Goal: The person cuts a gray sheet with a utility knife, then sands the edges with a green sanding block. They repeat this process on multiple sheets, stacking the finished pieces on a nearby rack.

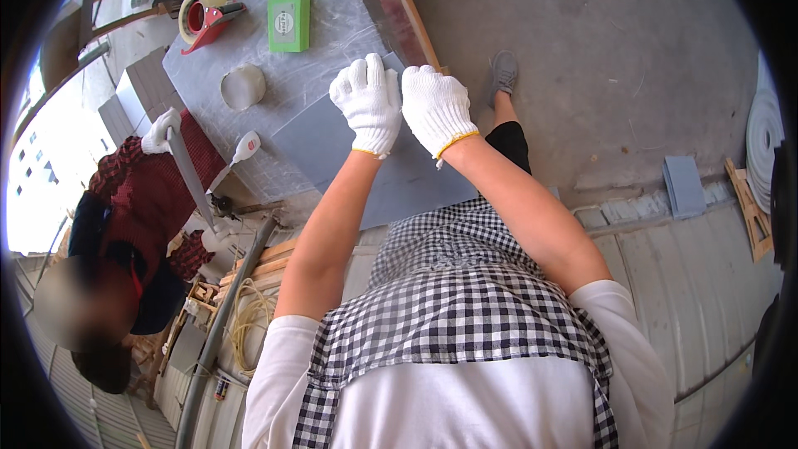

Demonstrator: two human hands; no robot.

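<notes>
A smooth dark grey sheet [407,183] lies over the near corner of the metal-topped table [324,33], its near end reaching my apron. My left hand [366,104], in a white knit glove, is bent over the sheet's far edge with its fingertips turned out of sight. Close beside it, my right hand [438,108] is closed at the sheet's right-hand corner, in a matching glove with a yellow cuff. Between the two hands a small grey corner shows. What the curled fingers cover is hidden.
On the table are a red tape dispenser [208,21], a green box [289,23], a pale round disc [243,87] and a white bottle [246,146]. At left a co-worker in red plaid sleeves [116,166] holds a long grey strip [191,170]. Grey panels [684,187] lie at right.
</notes>
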